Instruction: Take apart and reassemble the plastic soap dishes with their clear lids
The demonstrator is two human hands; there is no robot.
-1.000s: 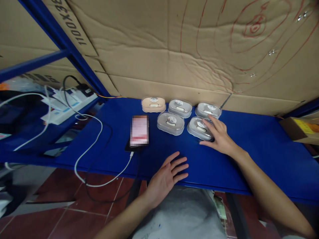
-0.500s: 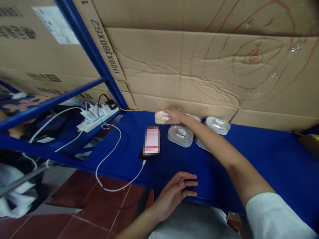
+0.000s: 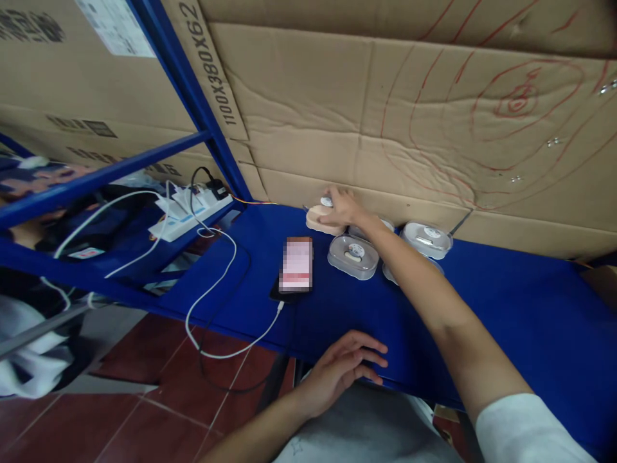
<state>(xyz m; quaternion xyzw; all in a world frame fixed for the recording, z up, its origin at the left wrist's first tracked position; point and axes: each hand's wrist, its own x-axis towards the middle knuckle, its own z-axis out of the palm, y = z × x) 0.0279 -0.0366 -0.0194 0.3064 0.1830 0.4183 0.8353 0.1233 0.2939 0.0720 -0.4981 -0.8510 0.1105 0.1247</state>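
At the back of the blue tabletop [image 3: 299, 328], against the cardboard, my right hand [image 3: 343, 207] reaches a peach-coloured oval case [image 3: 324, 220]. Its thumb and fingers close around what looks like the case's clear lid, whose round white label [image 3: 326, 201] shows raised above the peach body. My fingers hide much of the lid. In front stands a clear oval case [image 3: 353, 257] with a pale strip and a label on top. Similar cases [image 3: 427, 239] stand to the right, some partly behind my right forearm. My left hand [image 3: 351, 360] hovers near the front edge, fingers apart, holding nothing.
A phone [image 3: 296, 267] lies left of the cases, its white cable [image 3: 236, 354] looping over the front edge. At the left, a power strip [image 3: 190, 215] with several plugs sits beside a blue metal frame [image 3: 183, 83]. A cardboard sheet [image 3: 308, 116] walls off the back.
My right hand has raised the labelled part above the peach-coloured case. My left hand stays almost in place. The whole view has shifted slightly.
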